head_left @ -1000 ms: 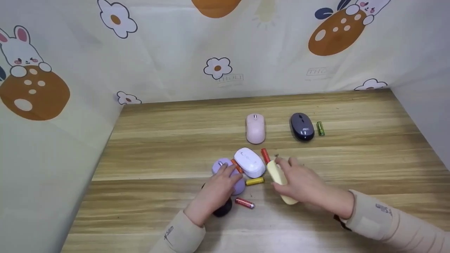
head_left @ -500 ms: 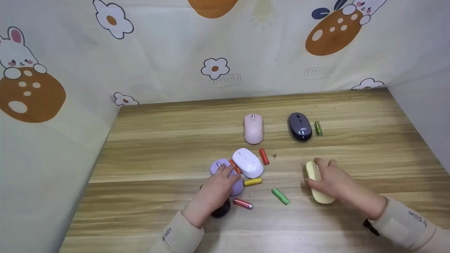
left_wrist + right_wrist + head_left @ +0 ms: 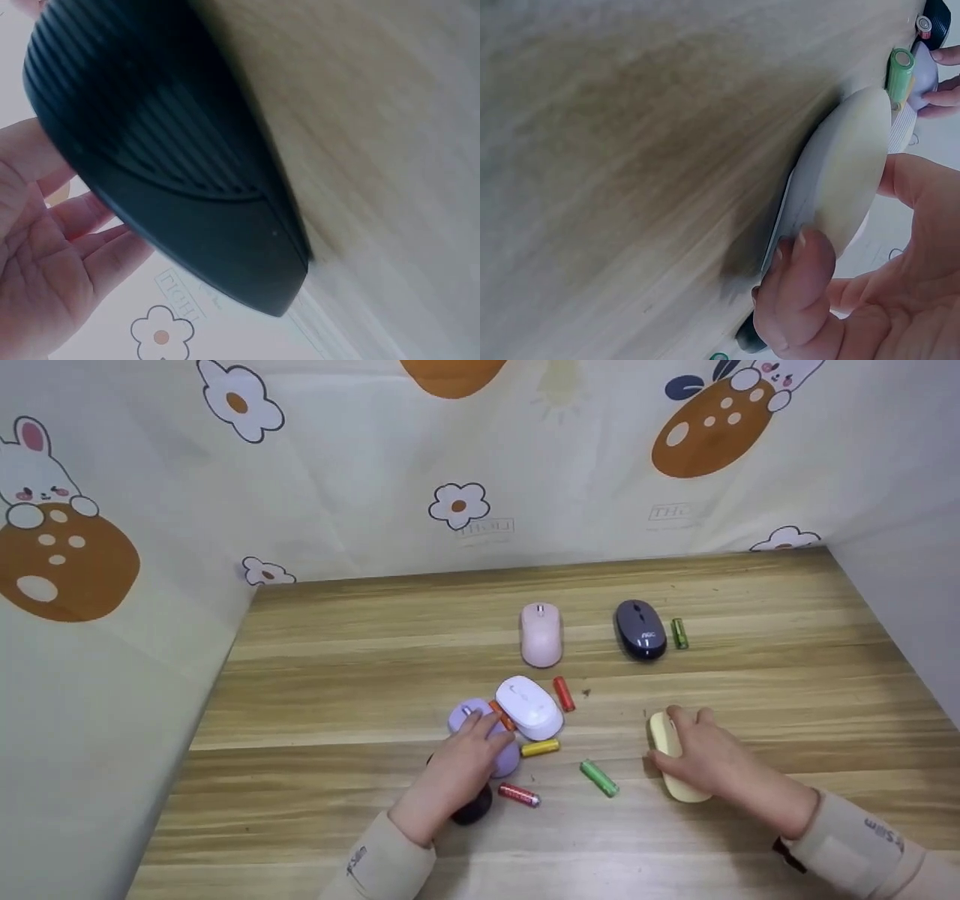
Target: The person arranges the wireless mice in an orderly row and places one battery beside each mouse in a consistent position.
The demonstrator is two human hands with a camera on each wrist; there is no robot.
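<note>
My left hand [image 3: 456,765] rests on a purple computer mouse [image 3: 507,762], its fingers lying over the top. Partly hidden below that wrist is a black mouse [image 3: 472,808], whose ribbed end [image 3: 150,120] fills much of the left wrist view. My right hand [image 3: 709,754] grips a pale yellow mouse [image 3: 684,790], thumb on one side and fingers on the other; the right wrist view shows the mouse [image 3: 855,165] tilted close above the tabletop. Between the hands lie a green battery [image 3: 599,778], a yellow battery [image 3: 540,748] and a red-and-silver battery [image 3: 519,795].
A white mouse [image 3: 529,709] sits beside the purple one, with an orange battery [image 3: 502,716] between them and a red battery [image 3: 564,694] at its right. Farther back stand a pink mouse [image 3: 541,635], a dark grey mouse [image 3: 640,630] and another green battery [image 3: 679,634]. Patterned cloth walls border the wooden table.
My right hand has carried the yellow mouse rightward, uncovering the green battery, then shifted slightly toward me. My left hand has stayed on the purple mouse.
</note>
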